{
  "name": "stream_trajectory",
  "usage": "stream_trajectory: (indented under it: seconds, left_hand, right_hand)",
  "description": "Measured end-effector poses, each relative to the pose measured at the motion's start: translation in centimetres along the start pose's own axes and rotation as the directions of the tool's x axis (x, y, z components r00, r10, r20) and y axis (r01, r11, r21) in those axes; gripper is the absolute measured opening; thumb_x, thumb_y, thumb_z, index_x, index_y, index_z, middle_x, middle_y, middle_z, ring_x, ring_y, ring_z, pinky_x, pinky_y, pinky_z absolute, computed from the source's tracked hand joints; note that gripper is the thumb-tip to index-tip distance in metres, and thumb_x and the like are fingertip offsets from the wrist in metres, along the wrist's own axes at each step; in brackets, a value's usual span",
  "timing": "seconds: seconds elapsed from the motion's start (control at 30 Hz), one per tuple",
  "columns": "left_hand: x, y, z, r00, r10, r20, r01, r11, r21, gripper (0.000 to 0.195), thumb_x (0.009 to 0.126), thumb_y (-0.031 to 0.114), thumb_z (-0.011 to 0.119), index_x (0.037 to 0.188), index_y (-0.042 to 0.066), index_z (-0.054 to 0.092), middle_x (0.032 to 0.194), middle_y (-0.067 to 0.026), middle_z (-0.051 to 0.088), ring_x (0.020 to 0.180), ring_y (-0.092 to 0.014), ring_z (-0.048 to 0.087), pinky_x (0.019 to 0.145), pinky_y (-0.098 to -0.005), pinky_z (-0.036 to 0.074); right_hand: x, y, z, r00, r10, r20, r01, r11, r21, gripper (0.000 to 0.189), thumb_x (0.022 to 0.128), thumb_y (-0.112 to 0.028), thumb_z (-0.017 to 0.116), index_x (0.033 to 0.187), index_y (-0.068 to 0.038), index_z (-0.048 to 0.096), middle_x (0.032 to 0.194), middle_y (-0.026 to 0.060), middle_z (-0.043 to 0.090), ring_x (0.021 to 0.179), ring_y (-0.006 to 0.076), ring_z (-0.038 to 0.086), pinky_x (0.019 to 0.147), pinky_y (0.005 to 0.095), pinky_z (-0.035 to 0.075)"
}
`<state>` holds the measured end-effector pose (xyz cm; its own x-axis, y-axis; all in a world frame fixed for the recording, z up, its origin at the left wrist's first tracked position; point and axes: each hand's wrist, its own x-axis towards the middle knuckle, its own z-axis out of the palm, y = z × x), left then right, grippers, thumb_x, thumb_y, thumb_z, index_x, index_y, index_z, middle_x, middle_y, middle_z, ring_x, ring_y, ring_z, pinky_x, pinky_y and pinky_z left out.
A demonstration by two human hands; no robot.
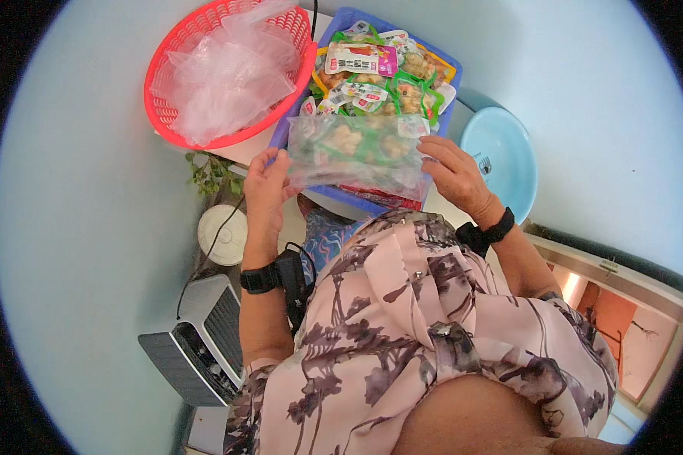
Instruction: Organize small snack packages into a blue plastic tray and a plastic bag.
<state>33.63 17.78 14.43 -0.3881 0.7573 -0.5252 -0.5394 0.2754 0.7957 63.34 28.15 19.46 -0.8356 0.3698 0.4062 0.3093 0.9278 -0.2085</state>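
Note:
Stretched flat between my two hands is a clear plastic bag (370,165); green-edged food packets show through it. My left hand (266,181) pinches the bag's left end between thumb and fingers. At the opposite end my right hand (452,170) has its fingers on the bag's upper right edge. Below and beyond the bag sits a blue plastic basket (454,79), filled with several sealed food packets (370,85). One white and purple packet (359,59) lies on top of the pile. Some red packaging (381,197) shows at the basket's near end.
A red plastic basket (153,108) of clear plastic bags (227,79) stands at the left. To the right is a light blue basin (503,153). A leafy plant (213,173), a round white lid (223,234) and a grey-and-black appliance (205,341) with a cord stand lower left.

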Motion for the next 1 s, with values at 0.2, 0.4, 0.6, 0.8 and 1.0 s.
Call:
stream_trajectory:
  seconds: [0.2, 0.4, 0.6, 0.8, 1.0]
  left_hand:
    - [-1.0, 0.0, -3.1, 0.994, 0.089, 0.061, -0.104, 0.949, 0.299, 0.034, 0.082, 0.019, 0.068, 0.109, 0.003, 0.055, 0.09, -0.0023, 0.055, 0.076, -0.011, 0.058, 0.06, -0.0253, 0.051]
    - [-1.9, -0.7, -2.0, 0.924, 0.314, 0.219, -0.381, 0.809, 0.448, 0.034, 0.073, -0.001, 0.069, 0.106, 0.001, 0.058, 0.094, -0.0046, 0.059, 0.076, -0.013, 0.059, 0.065, -0.0242, 0.049]
    - [-2.7, -0.5, -0.3, 0.904, 0.401, 0.146, -0.403, 0.691, 0.6, 0.018, 0.071, -0.003, 0.068, 0.088, 0.0, 0.063, 0.079, -0.0024, 0.059, 0.069, -0.009, 0.057, 0.06, -0.0225, 0.046]
    - [-4.9, 2.8, 3.3, 0.84, 0.536, 0.087, -0.51, 0.725, 0.463, 0.007, 0.078, 0.0, 0.068, 0.084, -0.002, 0.064, 0.076, 0.0003, 0.06, 0.067, -0.007, 0.052, 0.062, -0.0203, 0.042]
    - [-6.9, 5.8, 6.6, 0.647, 0.761, 0.054, -0.649, 0.512, 0.563, 0.009, 0.081, 0.005, 0.07, 0.083, -0.001, 0.065, 0.074, 0.0, 0.059, 0.066, -0.005, 0.049, 0.061, -0.0197, 0.041]
  right_hand:
    - [0.8, -1.2, 1.7, 1.0, -0.013, 0.022, 0.013, 1.0, -0.022, 0.016, 0.067, -0.002, 0.06, 0.083, -0.002, 0.054, 0.107, 0.0143, 0.058, 0.102, 0.0323, 0.058, 0.081, 0.039, 0.052]
    - [0.4, -0.7, 1.2, 0.998, -0.027, 0.048, 0.027, 1.0, -0.005, 0.015, 0.069, -0.005, 0.06, 0.083, -0.003, 0.053, 0.107, 0.0135, 0.058, 0.103, 0.0312, 0.058, 0.082, 0.0394, 0.051]
    - [0.0, 0.7, -0.7, 1.0, -0.023, 0.009, 0.023, 0.999, 0.022, 0.015, 0.069, -0.004, 0.06, 0.082, -0.004, 0.053, 0.105, 0.013, 0.058, 0.1, 0.031, 0.059, 0.079, 0.0383, 0.051]
    - [-1.3, 3.3, -1.4, 0.99, 0.117, -0.081, -0.1, 0.976, 0.192, 0.015, 0.069, 0.002, 0.06, 0.083, -0.003, 0.056, 0.094, 0.0109, 0.062, 0.085, 0.0274, 0.063, 0.071, 0.0353, 0.053]
    - [-1.4, 3.9, -1.4, 0.848, 0.526, 0.07, -0.429, 0.603, 0.673, 0.011, 0.08, 0.003, 0.057, 0.09, -0.002, 0.06, 0.083, 0.0065, 0.062, 0.074, 0.0133, 0.061, 0.063, 0.0284, 0.05]
